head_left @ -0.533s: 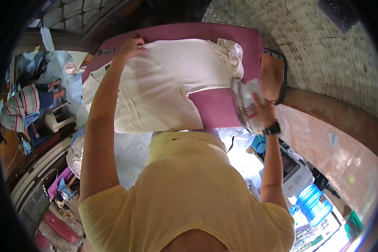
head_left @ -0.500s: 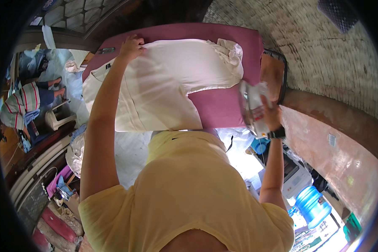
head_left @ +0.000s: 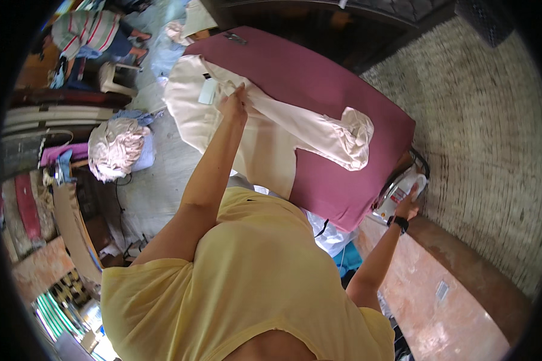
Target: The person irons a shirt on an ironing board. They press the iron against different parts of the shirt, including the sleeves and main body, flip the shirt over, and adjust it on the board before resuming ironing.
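A cream garment [head_left: 262,147] with long sleeves lies across a maroon-covered ironing board [head_left: 349,198], its near part hanging over the board's edge. My left hand [head_left: 233,108] is closed on the cloth by the collar, where a pale tag [head_left: 208,92] hangs. The sleeve stretches rightward and ends in a bunched cuff. Past the right end of the board, my right hand [head_left: 407,207] grips the handle of a white and silver clothes iron [head_left: 393,197]. The iron is beside the metal frame at that end; whether it rests there is hard to make out.
A metal clip [head_left: 235,38] lies at the board's far left corner. On the left stand a heap of pale clothes [head_left: 117,147] and a stool [head_left: 117,78], with another person [head_left: 90,30] beyond. A stone ledge [head_left: 427,283] and rough wall [head_left: 476,138] close in the right.
My right hand has carried the iron right, off the board to its end. My left hand has pulled the garment's top edge nearer, folding the cloth. The view has turned.
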`<state>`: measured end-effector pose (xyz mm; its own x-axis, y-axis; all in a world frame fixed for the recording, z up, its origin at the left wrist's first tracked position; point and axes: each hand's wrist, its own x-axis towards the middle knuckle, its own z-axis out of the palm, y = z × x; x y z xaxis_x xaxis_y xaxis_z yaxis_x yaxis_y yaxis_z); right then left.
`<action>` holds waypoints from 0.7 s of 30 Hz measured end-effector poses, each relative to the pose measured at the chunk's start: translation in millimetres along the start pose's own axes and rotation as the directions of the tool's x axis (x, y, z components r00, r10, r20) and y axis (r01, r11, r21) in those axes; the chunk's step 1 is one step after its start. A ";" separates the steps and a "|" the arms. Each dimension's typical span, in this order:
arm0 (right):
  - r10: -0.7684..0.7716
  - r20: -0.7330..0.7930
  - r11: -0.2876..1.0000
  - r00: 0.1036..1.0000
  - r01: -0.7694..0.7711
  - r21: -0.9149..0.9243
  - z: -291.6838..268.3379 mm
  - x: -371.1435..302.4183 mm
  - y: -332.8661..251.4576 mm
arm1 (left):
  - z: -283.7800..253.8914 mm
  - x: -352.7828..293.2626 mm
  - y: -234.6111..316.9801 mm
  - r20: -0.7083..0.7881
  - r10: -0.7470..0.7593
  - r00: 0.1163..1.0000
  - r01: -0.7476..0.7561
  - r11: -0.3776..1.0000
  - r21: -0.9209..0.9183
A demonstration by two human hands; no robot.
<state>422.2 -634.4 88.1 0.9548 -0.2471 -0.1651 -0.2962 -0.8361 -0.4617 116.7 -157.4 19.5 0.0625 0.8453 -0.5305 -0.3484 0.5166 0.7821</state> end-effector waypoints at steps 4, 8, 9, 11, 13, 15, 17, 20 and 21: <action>-0.103 -0.004 0.993 0.995 0.103 -0.060 -0.6 4.7 9.5 | -11.0 -40.6 35.2 0.174 -0.091 0.980 0.120 0.979 -0.167; -0.752 -0.298 0.659 0.588 0.656 -0.368 -10.3 -35.3 -58.0 | -18.9 -73.7 100.8 0.287 0.348 0.893 -0.339 0.937 -0.080; -0.823 -0.293 0.561 0.486 0.772 -0.297 -2.7 -58.2 -91.8 | -19.9 -89.1 130.1 0.340 0.328 0.881 -0.302 0.945 -0.129; -0.888 -0.439 0.275 0.138 0.924 -0.267 52.2 -88.7 -144.9 | -29.8 -118.4 183.1 0.441 0.232 0.867 -0.224 0.972 -0.072; -0.956 -0.216 0.144 0.201 0.957 0.251 65.0 -188.9 -231.9 | -51.7 -161.1 239.8 0.579 0.193 0.792 -0.232 0.973 -0.007; -0.990 -0.138 -0.093 -0.028 0.868 0.488 79.8 -272.6 -291.1 | -76.9 -193.8 293.8 0.672 0.187 0.717 -0.314 0.947 0.072; -0.950 -0.158 -0.309 -0.269 0.744 0.593 105.8 -352.2 -325.0 | -97.3 -234.5 342.3 0.629 0.283 0.725 -0.424 0.902 0.083; -0.860 -0.021 -0.317 -0.509 0.503 0.804 132.7 -473.4 -335.2 | -150.7 -270.7 401.3 0.666 0.472 0.577 -0.582 0.810 -0.069; -0.801 -0.068 -0.348 -0.594 0.370 0.861 139.9 -508.5 -332.8 | -172.9 -279.8 418.0 0.652 0.509 0.562 -0.641 0.766 -0.045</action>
<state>31.9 -161.9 203.7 -0.3285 0.7836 0.5273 0.4361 0.6211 -0.6512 -208.1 -201.6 438.3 0.4678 0.8266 0.3130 -0.3490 -0.1527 0.9246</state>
